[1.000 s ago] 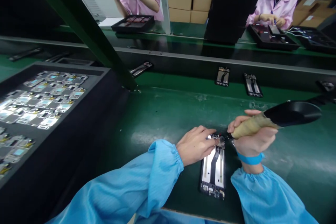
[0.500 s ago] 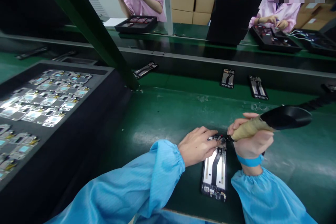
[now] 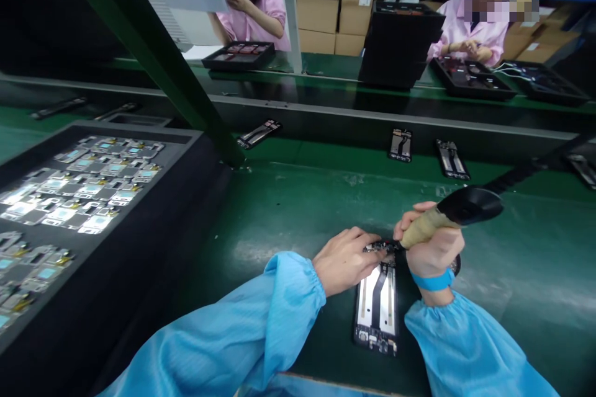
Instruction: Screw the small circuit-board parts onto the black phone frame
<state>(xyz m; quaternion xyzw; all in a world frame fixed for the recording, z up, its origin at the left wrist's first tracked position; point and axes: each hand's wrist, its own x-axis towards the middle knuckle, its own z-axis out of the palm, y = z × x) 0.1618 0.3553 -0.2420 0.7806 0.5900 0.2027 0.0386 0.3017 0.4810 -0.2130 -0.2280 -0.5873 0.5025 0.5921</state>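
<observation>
An opened phone body (image 3: pixel 376 304) lies on the green bench, its silvery inside and dark ribbon facing up. My left hand (image 3: pixel 347 260) rests over its upper left end, fingertips on the circuit parts there. My right hand (image 3: pixel 431 245) is closed round a tool (image 3: pixel 426 228) with a tan wrapped grip and a black rear end, from which a dark cable runs up to the right. The tool's tip is near the phone's top right corner; its exact contact is hard to make out. A round dark object shows partly behind my right wrist.
A black tray (image 3: pixel 186 152) of circuit boards stands at the left, beside a slanted green post (image 3: pixel 153 53). Several phone bodies, one of them here (image 3: pixel 452 159), lie along the far strip. Two people in pink sit beyond a raised ledge with black trays (image 3: pixel 400 43).
My right hand and the tool have shifted slightly left, and the tool's black end has swung left. The view has tilted a little. My left hand stays on the phone body.
</observation>
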